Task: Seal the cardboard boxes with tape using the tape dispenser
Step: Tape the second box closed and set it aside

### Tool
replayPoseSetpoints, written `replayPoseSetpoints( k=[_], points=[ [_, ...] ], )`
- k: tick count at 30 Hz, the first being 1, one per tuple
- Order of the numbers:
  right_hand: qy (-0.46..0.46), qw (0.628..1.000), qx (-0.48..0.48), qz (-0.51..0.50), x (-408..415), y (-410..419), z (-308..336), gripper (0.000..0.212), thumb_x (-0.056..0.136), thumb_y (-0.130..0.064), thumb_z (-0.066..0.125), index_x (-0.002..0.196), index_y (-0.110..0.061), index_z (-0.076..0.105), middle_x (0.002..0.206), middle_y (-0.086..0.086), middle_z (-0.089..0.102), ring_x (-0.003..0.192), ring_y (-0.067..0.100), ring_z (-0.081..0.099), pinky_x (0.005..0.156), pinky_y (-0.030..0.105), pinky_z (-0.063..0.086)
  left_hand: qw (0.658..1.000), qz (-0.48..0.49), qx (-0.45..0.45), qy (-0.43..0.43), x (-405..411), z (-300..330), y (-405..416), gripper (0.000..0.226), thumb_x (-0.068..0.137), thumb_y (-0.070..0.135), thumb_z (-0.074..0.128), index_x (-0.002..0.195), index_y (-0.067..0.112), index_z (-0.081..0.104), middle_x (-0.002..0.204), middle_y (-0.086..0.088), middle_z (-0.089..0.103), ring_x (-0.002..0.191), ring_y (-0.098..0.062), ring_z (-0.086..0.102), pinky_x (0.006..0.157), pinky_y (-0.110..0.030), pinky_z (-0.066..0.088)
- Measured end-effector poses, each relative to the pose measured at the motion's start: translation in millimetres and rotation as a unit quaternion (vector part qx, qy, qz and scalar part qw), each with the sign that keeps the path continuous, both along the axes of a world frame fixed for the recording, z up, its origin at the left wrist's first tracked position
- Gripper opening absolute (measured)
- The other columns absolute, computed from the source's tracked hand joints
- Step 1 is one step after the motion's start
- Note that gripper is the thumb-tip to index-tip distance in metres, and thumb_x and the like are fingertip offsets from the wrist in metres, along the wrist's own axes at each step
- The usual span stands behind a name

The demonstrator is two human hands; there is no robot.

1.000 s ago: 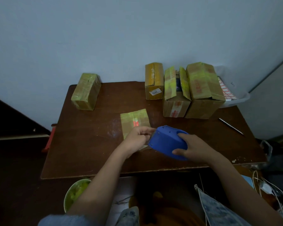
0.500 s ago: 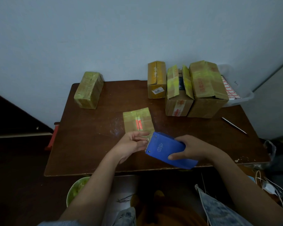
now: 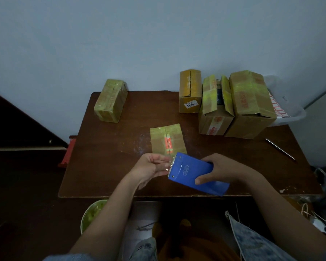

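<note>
Hands, two, on one blue tape dispenser (image 3: 194,173); five cardboard boxes (image 3: 167,141) around.

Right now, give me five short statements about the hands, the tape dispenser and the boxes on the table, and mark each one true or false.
1. The right hand holds the blue tape dispenser. True.
2. The left hand rests flat on the table. False: it is raised, fingers pinching at the tape end by the dispenser's toothed edge.
3. A small flat box lies on the table just beyond the hands. True.
4. The middle box of the three at the back right is fully sealed. False: its top flaps stand apart, with a dark gap between them.
5. The dispenser is red. False: it is blue.
</note>
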State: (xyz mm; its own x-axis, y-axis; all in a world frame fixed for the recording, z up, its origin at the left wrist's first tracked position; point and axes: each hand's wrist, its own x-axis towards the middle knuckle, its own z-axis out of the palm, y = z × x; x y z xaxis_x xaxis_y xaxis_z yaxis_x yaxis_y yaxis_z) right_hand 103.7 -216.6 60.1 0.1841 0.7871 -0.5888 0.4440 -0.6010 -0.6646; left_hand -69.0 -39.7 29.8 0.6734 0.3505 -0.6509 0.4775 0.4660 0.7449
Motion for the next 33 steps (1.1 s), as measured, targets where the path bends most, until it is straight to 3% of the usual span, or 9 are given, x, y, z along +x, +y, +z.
replayPoseSetpoints(
  k=[4, 8, 15, 17, 19, 22, 27, 31, 33],
  points=[
    [0.010, 1.000, -0.001, 0.005, -1.6, 6.3, -3.5, 0.066, 0.060, -0.065, 0.070, 0.105, -0.017, 0.071, 0.100, 0.003, 0.070, 0.086, 0.020, 0.067, 0.081, 0.040, 0.054, 0.998, 0.026, 0.049, 0.023, 1.3, 3.2, -1.4, 0.016, 0.086, -0.007, 0.062, 0.079, 0.006, 0.067, 0.067, -0.002, 0.072, 0.060, -0.009, 0.069, 0.057, -0.022, 0.057],
    [0.019, 1.000, -0.017, 0.009, -1.3, 10.5, -7.0, 0.056, 0.058, -0.066, 0.070, 0.101, -0.031, 0.065, 0.099, -0.011, 0.067, 0.084, 0.006, 0.065, 0.078, 0.026, 0.055, 0.995, 0.041, 0.086, 0.044, 1.5, 3.2, -1.4, 0.018, 0.086, -0.008, 0.062, 0.076, 0.005, 0.068, 0.072, -0.005, 0.068, 0.061, -0.011, 0.066, 0.056, -0.021, 0.057],
    [0.032, 0.999, -0.036, 0.007, -0.2, 15.8, -10.6, 0.063, 0.064, -0.062, 0.073, 0.115, -0.026, 0.065, 0.109, -0.009, 0.066, 0.095, 0.012, 0.065, 0.088, 0.034, 0.055, 0.991, 0.052, 0.113, 0.057, 4.7, 3.7, -0.8, 0.017, 0.087, -0.009, 0.062, 0.076, 0.002, 0.069, 0.068, -0.005, 0.066, 0.053, -0.008, 0.064, 0.052, -0.020, 0.055],
    [0.022, 0.998, -0.050, 0.024, 2.4, 14.4, -13.2, 0.048, 0.071, -0.059, 0.074, 0.106, -0.027, 0.065, 0.102, -0.009, 0.066, 0.087, 0.010, 0.064, 0.081, 0.030, 0.053, 0.988, 0.066, 0.127, 0.065, 0.9, 3.6, 4.7, 0.016, 0.087, -0.010, 0.062, 0.076, 0.001, 0.068, 0.067, -0.007, 0.067, 0.052, -0.009, 0.065, 0.050, -0.019, 0.053],
    [-0.010, 0.997, -0.064, 0.037, 7.0, 6.7, -16.0, 0.036, 0.070, -0.063, 0.073, 0.083, -0.031, 0.063, 0.079, -0.012, 0.062, 0.067, 0.005, 0.057, 0.067, 0.027, 0.045, 0.984, 0.092, 0.133, 0.074, -7.3, 3.1, 19.5, 0.016, 0.087, -0.010, 0.062, 0.076, -0.001, 0.067, 0.070, -0.012, 0.069, 0.055, -0.015, 0.066, 0.048, -0.020, 0.052],
    [-0.024, 0.998, -0.063, 0.012, 12.2, -3.0, -20.9, 0.037, 0.070, -0.064, 0.075, 0.057, -0.034, 0.058, 0.050, -0.015, 0.052, 0.045, 0.003, 0.045, 0.058, 0.025, 0.032, 0.986, 0.088, 0.128, 0.066, -17.9, 1.0, 34.3, 0.013, 0.088, -0.007, 0.062, 0.078, -0.001, 0.067, 0.071, -0.017, 0.071, 0.057, -0.017, 0.067, 0.049, -0.021, 0.052],
    [-0.075, 0.995, -0.072, 0.000, 17.0, -1.4, -20.9, 0.062, 0.052, -0.084, 0.067, 0.059, -0.025, 0.048, 0.056, -0.005, 0.038, 0.052, 0.014, 0.038, 0.060, 0.033, 0.028, 0.986, 0.109, 0.113, 0.051, -18.7, -5.4, 24.5, 0.007, 0.085, 0.002, 0.070, 0.079, -0.001, 0.071, 0.073, -0.019, 0.072, 0.059, -0.018, 0.068, 0.053, -0.023, 0.056],
    [-0.123, 0.987, -0.103, 0.031, 26.0, -0.6, -11.9, 0.072, 0.045, -0.090, 0.057, 0.080, -0.027, 0.063, 0.078, -0.005, 0.061, 0.069, 0.014, 0.057, 0.063, 0.031, 0.039, 0.975, 0.165, 0.137, 0.057, -16.1, -16.7, 7.0, 0.013, 0.085, 0.001, 0.070, 0.073, -0.003, 0.069, 0.061, -0.013, 0.069, 0.050, -0.014, 0.063, 0.050, -0.020, 0.054],
    [-0.125, 0.986, -0.108, 0.037, 29.7, -1.8, -11.3, 0.068, 0.047, -0.089, 0.059, 0.080, -0.029, 0.062, 0.077, -0.006, 0.059, 0.067, 0.012, 0.056, 0.063, 0.030, 0.039, 0.964, 0.188, 0.176, 0.071, -13.0, -18.6, 2.5, 0.015, 0.087, 0.001, 0.069, 0.076, -0.009, 0.068, 0.060, -0.014, 0.067, 0.045, -0.011, 0.060, 0.049, -0.020, 0.053]
  ],
)
